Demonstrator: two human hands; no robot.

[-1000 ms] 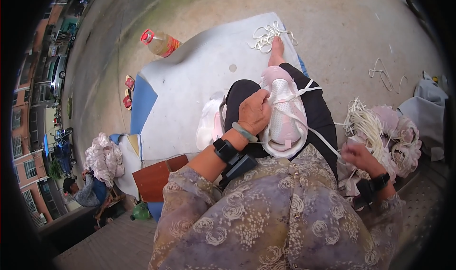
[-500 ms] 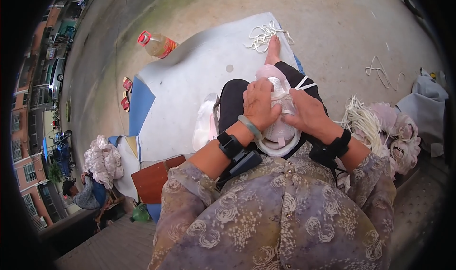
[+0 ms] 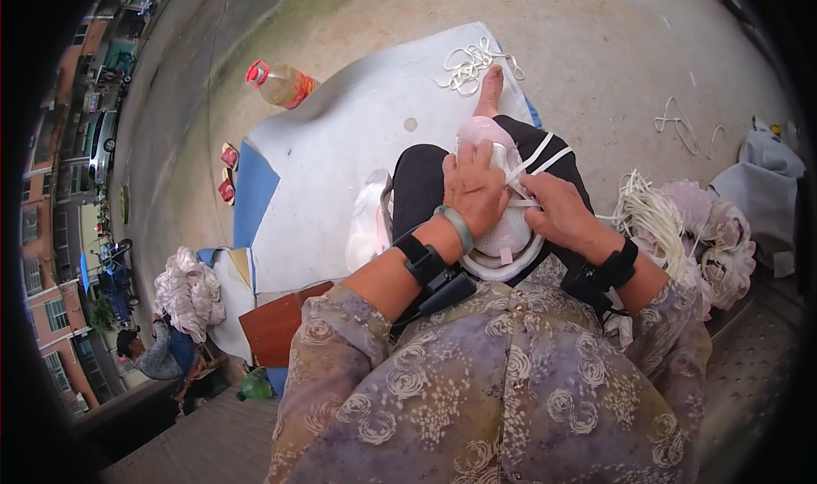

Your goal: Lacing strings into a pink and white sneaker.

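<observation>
A white mesh shoe with a pink toe (image 3: 482, 131) rests on my lap, its toe pointing away from me. My left hand (image 3: 473, 186) lies across the left side of the shoe and holds it, hiding part of the upper. With thumb and fingers closed, my right hand (image 3: 562, 212) pinches the white shoelace (image 3: 523, 202) at the shoe's right side. Two lace lengths stick out to the far right, over my dark trouser leg. Against my left leg lies a second white and pink shoe (image 3: 368, 224).
A white sheet (image 3: 332, 161) spreads under my legs, with a loose lace pile (image 3: 471, 65) near my bare foot. A bottle (image 3: 282, 84) and sandals (image 3: 227, 173) lie left. Bundled laces (image 3: 644, 207) and pink shoes (image 3: 723, 250) sit right. A person (image 3: 157, 352) sits far left.
My left hand has turned and shifted a little over the shoe. My right hand has drawn slightly right and nearer me, and the lace ends now show longer and wider apart.
</observation>
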